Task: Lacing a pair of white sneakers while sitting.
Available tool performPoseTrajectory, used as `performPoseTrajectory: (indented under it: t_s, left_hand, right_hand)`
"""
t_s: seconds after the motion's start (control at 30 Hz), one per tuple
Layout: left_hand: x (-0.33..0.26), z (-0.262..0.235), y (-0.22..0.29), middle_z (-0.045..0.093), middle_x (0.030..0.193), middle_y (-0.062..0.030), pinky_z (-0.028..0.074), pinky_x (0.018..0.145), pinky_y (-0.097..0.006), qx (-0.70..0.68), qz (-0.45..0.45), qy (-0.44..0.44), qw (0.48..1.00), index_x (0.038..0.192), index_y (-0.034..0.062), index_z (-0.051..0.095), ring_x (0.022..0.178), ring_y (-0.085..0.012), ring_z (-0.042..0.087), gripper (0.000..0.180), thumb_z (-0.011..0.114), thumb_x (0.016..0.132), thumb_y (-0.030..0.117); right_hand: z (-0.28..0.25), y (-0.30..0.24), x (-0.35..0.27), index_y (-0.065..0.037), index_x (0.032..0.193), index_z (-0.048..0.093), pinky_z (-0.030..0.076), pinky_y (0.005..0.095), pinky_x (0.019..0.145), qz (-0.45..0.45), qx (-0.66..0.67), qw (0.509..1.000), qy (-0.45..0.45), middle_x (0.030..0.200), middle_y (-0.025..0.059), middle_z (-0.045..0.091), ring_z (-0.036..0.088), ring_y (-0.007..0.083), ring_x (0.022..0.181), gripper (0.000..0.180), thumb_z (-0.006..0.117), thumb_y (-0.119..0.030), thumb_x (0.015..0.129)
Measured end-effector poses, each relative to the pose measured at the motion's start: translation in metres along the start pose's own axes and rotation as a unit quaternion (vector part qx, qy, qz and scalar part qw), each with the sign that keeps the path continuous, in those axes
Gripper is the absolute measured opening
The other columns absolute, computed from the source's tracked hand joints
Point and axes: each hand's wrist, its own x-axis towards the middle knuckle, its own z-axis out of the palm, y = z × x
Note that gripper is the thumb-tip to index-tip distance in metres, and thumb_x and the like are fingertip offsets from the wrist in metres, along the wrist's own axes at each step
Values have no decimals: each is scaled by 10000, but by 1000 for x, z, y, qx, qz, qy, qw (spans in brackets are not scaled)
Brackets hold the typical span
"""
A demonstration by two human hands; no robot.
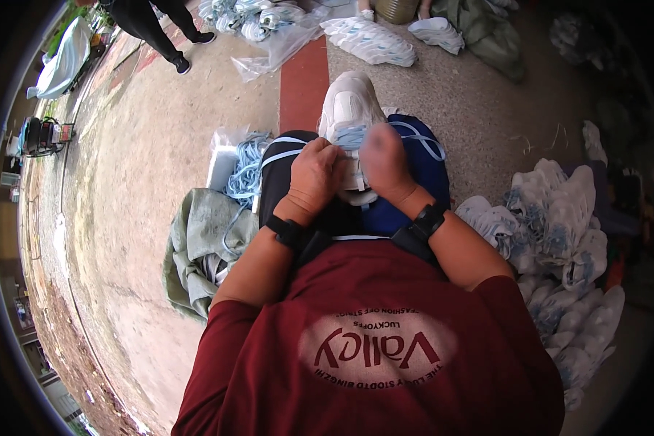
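A white sneaker rests on my lap, its toe pointing away from me. Light blue shoelace crosses its front, and loose lengths trail over both my thighs. My left hand is closed at the left edge of the lacing, fingertips pinched on the lace. On the other side, my right hand is closed against the shoe's eyelet edge, where the lace runs in under it. Its thumb is blurred, and its fingertips are partly hidden.
Light blue laces lie heaped by my left knee, above a grey-green sack. White sneakers are piled at my right. More sneakers lie ahead, near clear plastic. A person in dark trousers stands far left.
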Motion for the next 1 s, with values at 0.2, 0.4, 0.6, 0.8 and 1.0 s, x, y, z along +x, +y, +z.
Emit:
performPoseTrajectory:
  t_s: [0.2, 0.4, 0.6, 0.8, 1.0]
  left_hand:
    - [1, 3, -6, 529, 755, -91, 465, 621, -363, 47, 30, -26, 998, 755, 55, 577, 723, -282, 560, 106, 646, 674, 62]
    - [4, -4, -4, 534, 764, -81, 467, 626, -333, -39, 185, -89, 978, 748, 41, 564, 716, -256, 555, 95, 641, 692, 39]
    - [6, 1, -1, 593, 769, -115, 483, 627, -313, -68, -9, -8, 998, 977, 44, 572, 696, -255, 606, 265, 595, 719, -13]
    - [13, 6, 10, 613, 794, -149, 492, 629, -362, 67, 12, -25, 997, 939, 33, 568, 738, -304, 612, 208, 579, 733, 58]
    - [24, 7, 10, 608, 775, -142, 490, 659, -398, 138, 72, -118, 981, 879, 22, 549, 747, -338, 597, 194, 541, 686, 24]
  right_hand:
    - [2, 1, -1, -51, 665, 551, 358, 390, 766, -13, -15, 1000, 14, 886, 122, 519, 481, 293, 866, 33, 561, -24, 679]
    - [7, 2, -2, -52, 690, 558, 359, 387, 770, -4, -25, 1000, 6, 900, 123, 522, 486, 295, 883, 27, 574, -37, 674]
    - [4, 2, -2, -53, 698, 556, 364, 386, 780, -8, -7, 1000, 12, 915, 130, 524, 491, 291, 904, 47, 566, -25, 662]
    - [4, 3, -3, -49, 708, 554, 368, 390, 797, -1, -23, 1000, 7, 922, 134, 523, 493, 302, 910, 78, 562, -10, 641]
    - [-5, -5, -1, -51, 746, 582, 378, 391, 789, -12, -20, 1000, -1, 928, 126, 523, 497, 302, 900, 106, 586, -20, 646]
